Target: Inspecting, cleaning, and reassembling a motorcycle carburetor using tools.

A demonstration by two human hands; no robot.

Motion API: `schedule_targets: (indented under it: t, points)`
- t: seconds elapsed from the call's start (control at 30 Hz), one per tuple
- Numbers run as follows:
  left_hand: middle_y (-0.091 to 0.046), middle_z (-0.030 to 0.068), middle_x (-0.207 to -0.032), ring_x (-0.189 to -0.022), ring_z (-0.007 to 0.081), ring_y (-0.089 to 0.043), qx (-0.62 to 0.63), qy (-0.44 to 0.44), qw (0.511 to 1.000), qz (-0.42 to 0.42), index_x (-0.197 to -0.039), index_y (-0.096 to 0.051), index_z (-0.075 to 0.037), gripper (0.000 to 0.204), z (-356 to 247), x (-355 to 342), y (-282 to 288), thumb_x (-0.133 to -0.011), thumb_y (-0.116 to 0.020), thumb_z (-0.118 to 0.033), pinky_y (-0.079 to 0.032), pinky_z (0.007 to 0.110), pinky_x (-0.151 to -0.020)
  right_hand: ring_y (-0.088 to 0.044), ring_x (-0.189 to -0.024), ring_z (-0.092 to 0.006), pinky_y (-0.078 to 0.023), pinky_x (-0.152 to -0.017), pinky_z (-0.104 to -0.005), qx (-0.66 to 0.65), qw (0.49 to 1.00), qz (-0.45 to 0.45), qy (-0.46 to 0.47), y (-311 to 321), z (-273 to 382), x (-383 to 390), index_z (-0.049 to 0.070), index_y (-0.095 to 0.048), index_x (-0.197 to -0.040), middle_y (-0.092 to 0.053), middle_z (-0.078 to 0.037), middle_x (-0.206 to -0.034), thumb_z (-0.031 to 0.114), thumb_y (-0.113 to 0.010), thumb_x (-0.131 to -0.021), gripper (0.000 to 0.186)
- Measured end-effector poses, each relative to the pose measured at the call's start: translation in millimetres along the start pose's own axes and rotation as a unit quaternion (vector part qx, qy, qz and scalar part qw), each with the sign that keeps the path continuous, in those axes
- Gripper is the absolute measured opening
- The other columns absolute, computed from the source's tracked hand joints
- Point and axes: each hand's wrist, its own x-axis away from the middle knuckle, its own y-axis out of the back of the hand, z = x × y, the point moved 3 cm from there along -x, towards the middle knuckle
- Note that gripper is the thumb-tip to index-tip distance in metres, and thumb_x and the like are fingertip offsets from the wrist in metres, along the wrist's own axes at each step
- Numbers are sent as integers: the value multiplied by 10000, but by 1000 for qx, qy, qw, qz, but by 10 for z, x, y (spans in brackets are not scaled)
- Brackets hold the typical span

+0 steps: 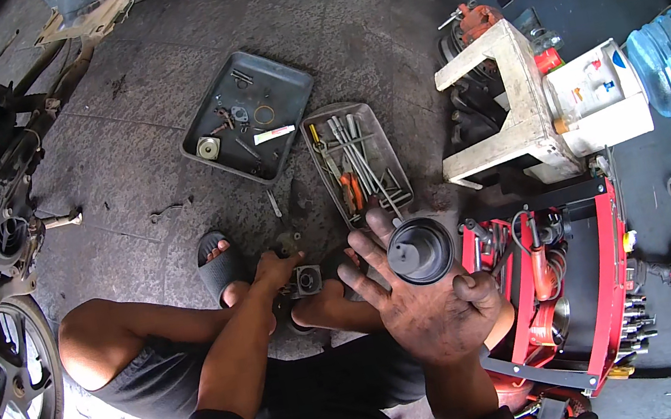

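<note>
Out past the lap (339, 381), a dark cup-shaped part (420, 250) sits on the wide-splayed right hand (435, 317), probably a look-it-over step wanting curled fingers next, and I can't tell the left hand's (276, 267) grip.

**Floor (114, 172) and items on it**

Dark grey, stained, seamed. One black rectangular tray (278, 89), upper centre of frame. One worn grey tray (383, 143), centre, just beside it. One slim metal tool (274, 204), below the black tray. One small dark piece (165, 212), left of centre.
</note>
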Motion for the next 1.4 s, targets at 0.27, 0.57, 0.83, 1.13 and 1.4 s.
schedule_targets:
  t: [0.27,0.57,0.83,1.13,1.4]
  points:
    - [-678,286,-1191,-1146,394,-659,-77,46,995,36,-1159,-648,142,858,205,-153,-15,-782,-752,-622,-516,426,-969,-195,-1526,-399,-104,-1232,-602,18,999,17,22,125,70,9,4,-344,-1533,-199,-211,-1649,379,-588,-823,840]
    - [-686,233,-1083,-1081,401,-647,-223,-192,935,-199,-1071,-701,38,496,-739,633,277,-871,-703,-416,-502,476,-963,-218,-1522,-390,-100,-1238,-590,-3,1000,-12,20,186,50,-18,-10,-366,-1512,-255,-217,-1630,407,-590,-812,846]
    - [-589,191,-1276,-1195,328,-565,169,-596,784,-36,-1229,-676,12,627,-1950,1842,637,-765,-822,-385,-443,440,-1025,-309,-1481,-380,-217,-1203,-576,11,997,-79,13,391,-78,53,-30,-405,-1484,-342,-234,-1583,387,-542,-848,772]
    - [-653,114,-1060,-958,185,-607,375,-427,820,-63,-868,-681,-5,172,-1844,1924,310,-842,-784,-141,-478,337,-840,-440,-1386,-294,-289,-1175,-407,210,966,-142,41,400,-437,191,-96,-373,-1452,-486,-194,-1450,338,-623,-855,779]
    - [-646,68,-807,-738,151,-587,526,-162,824,-135,-791,-610,-36,445,-1576,1668,437,-1032,-544,-405,-477,332,-724,-244,-1496,-330,-199,-1209,-450,326,934,-103,105,436,-733,76,-92,-262,-1532,-166,-224,-1618,502,-609,-933,912]
